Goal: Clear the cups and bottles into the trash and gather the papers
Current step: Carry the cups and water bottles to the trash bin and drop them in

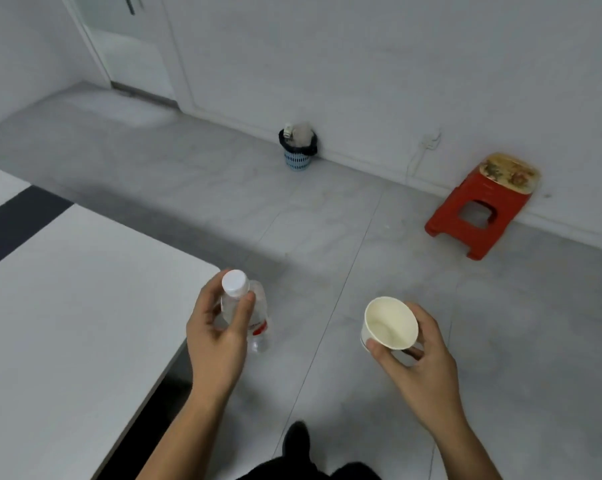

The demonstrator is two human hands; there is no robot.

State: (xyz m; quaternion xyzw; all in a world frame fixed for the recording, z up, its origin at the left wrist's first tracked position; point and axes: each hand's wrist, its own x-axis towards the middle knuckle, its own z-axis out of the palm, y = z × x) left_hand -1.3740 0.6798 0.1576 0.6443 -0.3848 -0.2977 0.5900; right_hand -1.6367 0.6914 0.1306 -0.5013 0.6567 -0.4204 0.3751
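A white bench [67,306] fills the left side. Past its right edge, over the floor [327,220], the left hand [216,337] has its fingers wrapped around a clear bottle [245,306]; the right hand [420,355] pinches a paper cup [389,323]. The trash bin [297,150] stands against the far wall.

**Soft, even indoor light, slightly hazy picture**

Light is diffuse and cool, with no glare. A faint shadow lies on the floor [327,209] beside the worktop [67,306]. Detail is soft throughout; straight lines bow toward the edges.
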